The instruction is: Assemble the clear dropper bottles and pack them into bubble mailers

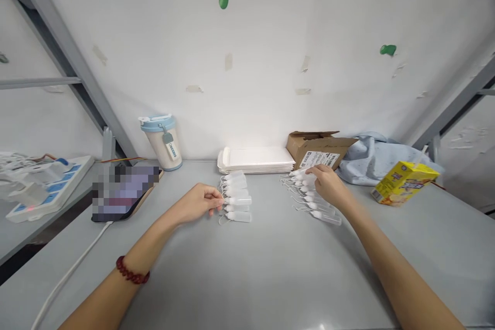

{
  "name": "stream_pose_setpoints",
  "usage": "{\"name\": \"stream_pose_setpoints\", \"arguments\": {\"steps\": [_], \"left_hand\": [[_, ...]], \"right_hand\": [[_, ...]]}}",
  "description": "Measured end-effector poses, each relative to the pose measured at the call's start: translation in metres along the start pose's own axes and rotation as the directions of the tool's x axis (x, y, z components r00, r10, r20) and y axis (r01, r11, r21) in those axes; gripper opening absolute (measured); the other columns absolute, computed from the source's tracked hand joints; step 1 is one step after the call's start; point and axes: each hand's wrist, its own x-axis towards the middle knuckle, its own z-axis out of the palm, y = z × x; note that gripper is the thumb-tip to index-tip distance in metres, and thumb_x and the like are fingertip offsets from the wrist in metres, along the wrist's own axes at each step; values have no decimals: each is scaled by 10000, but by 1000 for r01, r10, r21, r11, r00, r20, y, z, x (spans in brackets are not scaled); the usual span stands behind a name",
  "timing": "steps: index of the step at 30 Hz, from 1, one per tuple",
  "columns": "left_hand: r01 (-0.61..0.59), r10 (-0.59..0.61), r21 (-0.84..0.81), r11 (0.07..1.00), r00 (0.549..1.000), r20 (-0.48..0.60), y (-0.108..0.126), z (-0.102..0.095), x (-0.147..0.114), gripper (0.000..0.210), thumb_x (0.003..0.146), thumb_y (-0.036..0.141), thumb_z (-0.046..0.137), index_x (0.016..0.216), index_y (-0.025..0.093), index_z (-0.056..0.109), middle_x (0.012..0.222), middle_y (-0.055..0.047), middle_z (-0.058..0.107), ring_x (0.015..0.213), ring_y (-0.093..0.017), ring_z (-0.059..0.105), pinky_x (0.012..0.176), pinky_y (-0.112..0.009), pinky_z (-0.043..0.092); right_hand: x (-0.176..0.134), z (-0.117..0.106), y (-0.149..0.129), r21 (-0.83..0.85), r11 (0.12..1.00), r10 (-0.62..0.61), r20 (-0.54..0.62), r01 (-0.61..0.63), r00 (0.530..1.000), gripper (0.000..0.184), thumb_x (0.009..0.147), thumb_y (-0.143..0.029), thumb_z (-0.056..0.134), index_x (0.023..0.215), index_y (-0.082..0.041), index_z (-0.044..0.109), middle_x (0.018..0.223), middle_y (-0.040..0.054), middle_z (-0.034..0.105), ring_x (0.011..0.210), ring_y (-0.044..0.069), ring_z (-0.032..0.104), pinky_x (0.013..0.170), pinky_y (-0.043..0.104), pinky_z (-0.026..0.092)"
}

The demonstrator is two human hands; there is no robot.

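On the grey table lies a left-hand column of small translucent plastic bottles [238, 200] with white caps and thin looped cords. My left hand [201, 202] pinches one by its cap end or cord; its fingertips cover the exact spot. To the right is a second group of similar bottles [327, 216], lying at a slant with their cords toward the left. Over the far end of that group is my right hand [328, 183], its index finger stretched out and touching or almost touching a bottle. The hand partly covers several bottles, and its other fingers are partly hidden.
Behind the bottles are a stack of white padded envelopes [257, 159] and an open cardboard box [319, 149]. Pale blue cloth [371, 160] and a yellow drink carton [404, 183] stand right. A tumbler [162, 143], charging phone [126, 193] and power strip [64, 183] are left.
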Motion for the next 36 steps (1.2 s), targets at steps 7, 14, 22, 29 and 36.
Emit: {"name": "stream_pose_setpoints", "arguments": {"steps": [7,14,22,29,36], "left_hand": [[-2,4,20,1000,998,-57,-5,5,4,308,724,434,557,680,132,601,670,-24,618,503,-103,506,560,-244,403],[6,-3,35,999,998,-66,-8,7,6,349,715,480,556,671,136,593,660,-23,620,494,-108,514,548,-244,407],[68,29,240,968,925,-380,-6,5,3,400,796,483,413,581,165,524,620,-27,610,523,-131,484,512,-239,326],[113,114,453,885,889,-444,2,17,-1,385,829,432,365,558,186,481,520,-2,515,500,-136,433,497,-245,252],[93,120,414,905,879,-461,4,17,-3,373,841,488,349,786,201,581,627,-11,603,573,-179,515,531,-250,311]], "right_hand": [[2,-2,8,-49,999,15,34,-13,999,340,663,-13,415,887,-135,639,944,122,618,929,244,545,757,308,415],[1,-3,12,-70,997,32,76,-27,997,322,671,-43,438,894,-166,635,964,91,641,927,242,553,726,304,410],[1,-10,7,-112,994,32,148,-15,989,320,686,-46,462,938,-152,629,993,108,639,958,269,546,727,327,415],[-2,-8,2,-158,987,13,160,13,987,346,688,-22,447,955,-146,629,1024,120,632,951,275,549,731,337,416],[-4,-7,-2,-151,987,-23,180,51,983,275,738,-105,480,963,-137,634,1009,116,642,965,276,540,756,339,426]]}}
